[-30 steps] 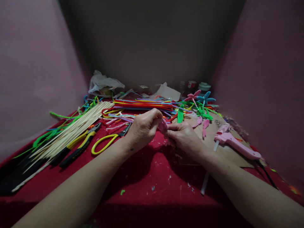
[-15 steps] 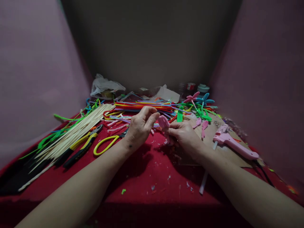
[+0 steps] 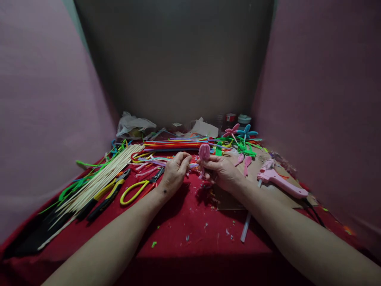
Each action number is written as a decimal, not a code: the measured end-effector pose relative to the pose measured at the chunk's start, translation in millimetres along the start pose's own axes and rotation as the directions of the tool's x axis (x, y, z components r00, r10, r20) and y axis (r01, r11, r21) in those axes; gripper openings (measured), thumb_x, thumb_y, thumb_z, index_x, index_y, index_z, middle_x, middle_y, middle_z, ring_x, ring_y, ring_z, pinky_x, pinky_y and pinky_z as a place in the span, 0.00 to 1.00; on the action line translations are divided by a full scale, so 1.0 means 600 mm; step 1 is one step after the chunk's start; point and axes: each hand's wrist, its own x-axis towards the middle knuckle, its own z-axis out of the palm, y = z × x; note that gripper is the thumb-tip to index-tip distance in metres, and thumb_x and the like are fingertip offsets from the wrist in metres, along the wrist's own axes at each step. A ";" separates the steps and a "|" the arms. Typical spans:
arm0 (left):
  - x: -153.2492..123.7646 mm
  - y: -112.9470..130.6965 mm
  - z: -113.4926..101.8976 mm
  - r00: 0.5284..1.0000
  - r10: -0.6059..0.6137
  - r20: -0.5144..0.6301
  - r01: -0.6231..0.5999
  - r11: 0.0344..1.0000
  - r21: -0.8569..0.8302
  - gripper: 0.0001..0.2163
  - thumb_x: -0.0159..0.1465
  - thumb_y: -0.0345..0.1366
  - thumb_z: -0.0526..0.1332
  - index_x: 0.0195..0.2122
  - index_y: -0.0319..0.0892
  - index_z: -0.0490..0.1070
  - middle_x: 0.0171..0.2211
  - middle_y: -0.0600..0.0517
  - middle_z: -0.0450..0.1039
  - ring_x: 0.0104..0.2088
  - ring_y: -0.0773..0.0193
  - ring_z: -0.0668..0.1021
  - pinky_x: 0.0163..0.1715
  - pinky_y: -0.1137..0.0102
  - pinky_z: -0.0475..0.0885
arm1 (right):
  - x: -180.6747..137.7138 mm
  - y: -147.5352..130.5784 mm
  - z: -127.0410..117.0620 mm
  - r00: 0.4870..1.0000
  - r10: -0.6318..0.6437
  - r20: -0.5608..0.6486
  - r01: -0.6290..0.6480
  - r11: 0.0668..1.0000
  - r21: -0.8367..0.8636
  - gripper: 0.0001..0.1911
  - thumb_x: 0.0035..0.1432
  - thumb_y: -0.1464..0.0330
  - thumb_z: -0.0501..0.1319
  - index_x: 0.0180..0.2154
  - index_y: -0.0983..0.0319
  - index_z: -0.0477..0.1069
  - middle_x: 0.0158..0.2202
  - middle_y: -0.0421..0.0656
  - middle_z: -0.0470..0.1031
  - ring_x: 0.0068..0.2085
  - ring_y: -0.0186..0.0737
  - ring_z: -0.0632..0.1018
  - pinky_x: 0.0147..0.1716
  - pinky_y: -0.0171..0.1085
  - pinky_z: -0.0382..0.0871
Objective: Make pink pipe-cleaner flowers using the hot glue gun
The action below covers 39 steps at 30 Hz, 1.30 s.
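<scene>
Red cloth is strewn with scraps, lower centre. Pink fuzzy piece is held mid-frame, pinched by the right hand; the left hand is narrowed nearby, contents indeterminate. Shaping is judged in hand; a steady pinch is called for next.

Bare forearms, bare left hand and right hand, small dark spot at the left wrist
</scene>
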 end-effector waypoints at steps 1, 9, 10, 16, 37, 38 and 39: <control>-0.001 0.001 0.000 1.000 0.019 -0.002 -0.019 0.999 0.041 0.10 0.63 0.41 0.51 0.34 0.41 0.67 0.23 0.56 0.66 0.22 0.70 0.68 0.24 0.75 0.63 | 0.001 0.002 -0.001 1.000 -0.013 0.005 0.013 1.000 0.004 0.12 0.42 0.64 0.69 0.29 0.66 0.75 0.20 0.38 0.72 0.14 0.26 0.67 0.09 0.26 0.55; -0.008 -0.003 0.000 0.979 0.198 0.046 -0.202 0.932 0.300 0.09 0.64 0.38 0.50 0.36 0.42 0.67 0.28 0.54 0.73 0.25 0.68 0.73 0.29 0.73 0.66 | 0.005 0.010 -0.002 0.998 -0.049 0.046 0.047 0.998 0.039 0.13 0.41 0.66 0.68 0.31 0.66 0.75 0.19 0.37 0.72 0.13 0.25 0.66 0.09 0.26 0.54; -0.009 -0.004 0.000 0.974 0.216 0.068 -0.227 0.922 0.315 0.09 0.64 0.38 0.50 0.37 0.42 0.67 0.28 0.54 0.73 0.26 0.68 0.73 0.29 0.73 0.67 | 0.005 0.009 -0.002 0.997 -0.048 0.057 0.045 0.997 0.054 0.13 0.41 0.66 0.68 0.31 0.66 0.75 0.20 0.37 0.72 0.13 0.25 0.65 0.09 0.26 0.53; -0.016 -0.008 -0.002 0.956 0.261 0.138 -0.294 0.873 0.389 0.09 0.65 0.37 0.50 0.39 0.42 0.66 0.31 0.52 0.75 0.30 0.67 0.76 0.32 0.73 0.68 | 0.009 0.002 -0.005 0.991 0.013 0.132 -0.042 0.974 0.223 0.14 0.42 0.66 0.68 0.34 0.65 0.75 0.20 0.37 0.73 0.14 0.24 0.65 0.09 0.26 0.51; -0.021 -0.016 0.006 0.967 0.232 0.101 -0.253 0.895 0.366 0.08 0.62 0.34 0.51 0.34 0.40 0.68 0.27 0.49 0.73 0.27 0.65 0.74 0.31 0.71 0.68 | 0.002 0.001 -0.011 0.684 -0.724 0.090 0.605 0.493 -0.625 0.12 0.51 0.73 0.58 0.34 0.55 0.79 0.30 0.41 0.69 0.32 0.35 0.71 0.33 0.36 0.66; -0.021 -0.018 0.006 0.966 0.237 0.102 -0.258 0.891 0.374 0.08 0.62 0.33 0.51 0.33 0.40 0.68 0.26 0.49 0.73 0.26 0.65 0.74 0.30 0.71 0.67 | 0.001 0.002 -0.012 0.654 -0.744 0.134 0.614 0.420 -0.668 0.13 0.53 0.72 0.57 0.35 0.55 0.78 0.30 0.42 0.69 0.33 0.36 0.71 0.34 0.36 0.67; -0.020 -0.019 0.006 0.965 0.242 0.104 -0.263 0.886 0.381 0.08 0.62 0.33 0.50 0.32 0.40 0.67 0.26 0.49 0.72 0.26 0.65 0.74 0.29 0.71 0.67 | 0.000 0.001 -0.012 0.631 -0.758 0.167 0.617 0.360 -0.700 0.13 0.54 0.72 0.57 0.36 0.54 0.78 0.30 0.42 0.69 0.33 0.36 0.71 0.34 0.36 0.67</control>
